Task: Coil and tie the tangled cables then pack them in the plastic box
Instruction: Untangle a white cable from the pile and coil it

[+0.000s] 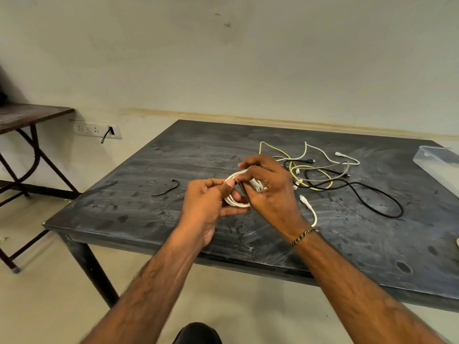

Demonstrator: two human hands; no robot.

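Over the table's (129, 219) near-left part, both hands grip a half-wound white cable coil (234, 198): left hand (207, 204) pinches the loops, right hand (267, 188) curls round them (loose plug end dangling). Coiling step, I'd say; next comes that black tie (166, 189), while the plastic box (437, 161) waits at the far-right edge.

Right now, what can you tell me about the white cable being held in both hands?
The white cable looks like a thin, smooth plastic-coated lead, wound into a small round coil of several loops. It is held just above the dark table. The left hand pinches the coil's left side, and the right hand wraps its fingers over the top and right side. A loose tail curves out below the right hand and ends in a white plug lying near the tangled cables.
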